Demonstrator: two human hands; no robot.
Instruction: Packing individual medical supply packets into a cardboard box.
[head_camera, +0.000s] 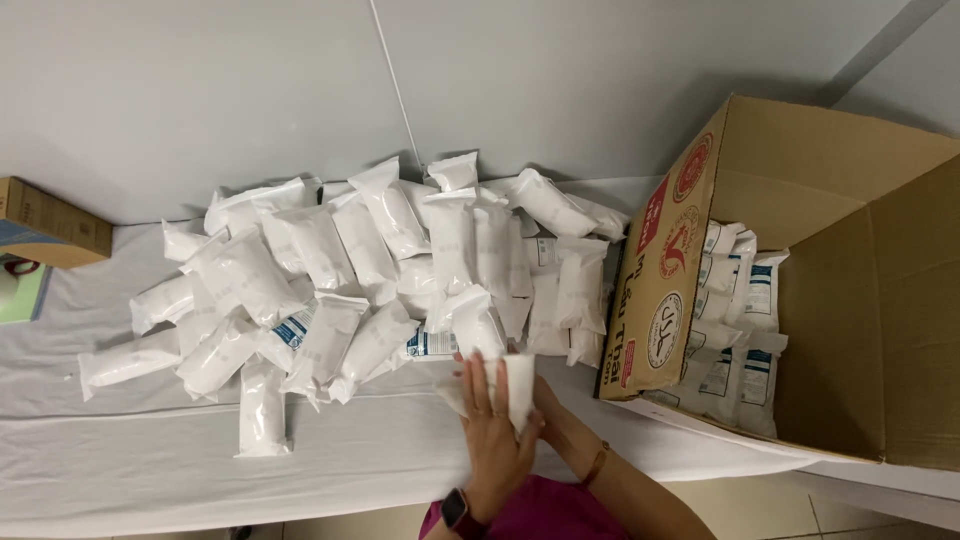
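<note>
While both hands meet at the near edge of the surface (150, 470), they hold one white sealed packet (518, 388) between them, just in front of the large pile of white packets (380, 270). The left hand (495, 430), with a dark watch (457, 512) at its wrist, lies flat against the near face of the packet with its fingers extended rather than curled. The right hand (550, 410) sits behind and below the packet; most of it is hidden, so how far it is closed cannot be told, though it appears to support the far side.

Judging by its puffed, wrinkled film, the packet is probably light, soft and compressible, with a smooth wrapper that may slip under a loose grip. It is best taken around the middle of the padded body, not by the thin crimped ends, which would likely fold or stretch.

An open cardboard box (860, 330) stands to the right, touching the pile's edge, with similar packets (735, 330) stacked upright inside. A white sheet covers the surface.
</note>
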